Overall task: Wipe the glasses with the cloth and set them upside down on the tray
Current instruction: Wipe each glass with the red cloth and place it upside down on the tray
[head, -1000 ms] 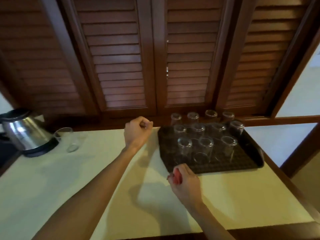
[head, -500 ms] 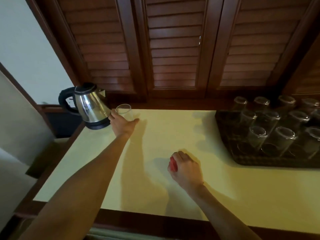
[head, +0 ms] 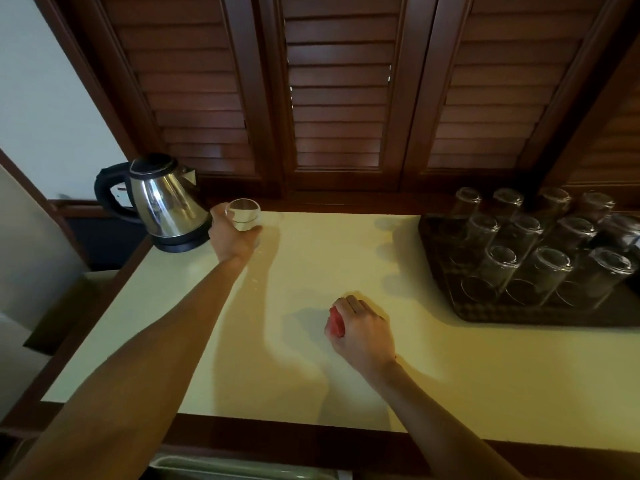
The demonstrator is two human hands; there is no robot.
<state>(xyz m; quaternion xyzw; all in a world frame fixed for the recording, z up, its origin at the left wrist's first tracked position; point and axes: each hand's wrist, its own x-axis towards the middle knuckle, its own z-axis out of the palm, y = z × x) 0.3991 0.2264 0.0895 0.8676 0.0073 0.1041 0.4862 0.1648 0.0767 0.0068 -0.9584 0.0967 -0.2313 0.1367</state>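
- Glass (head: 244, 215): I see it upright, mouth up, long axis about vertical, at the counter's (head: 346, 358) far left just beside the kettle (head: 166, 206).
- Left hand (head: 232, 237): fingers curled round the glass.
- Right hand (head: 360, 332): fist closed on a red cloth (head: 336, 325), mid-counter.
- Tray (head: 519, 315): at right, I see it carrying rows of upturned glasses (head: 540, 271).

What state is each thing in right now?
Glass: upright, gripped by left hand.
Cloth: bunched in right hand.
Tray glasses: upside down on tray.
Kettle: lid closed, on its base.
Shutters: closed.
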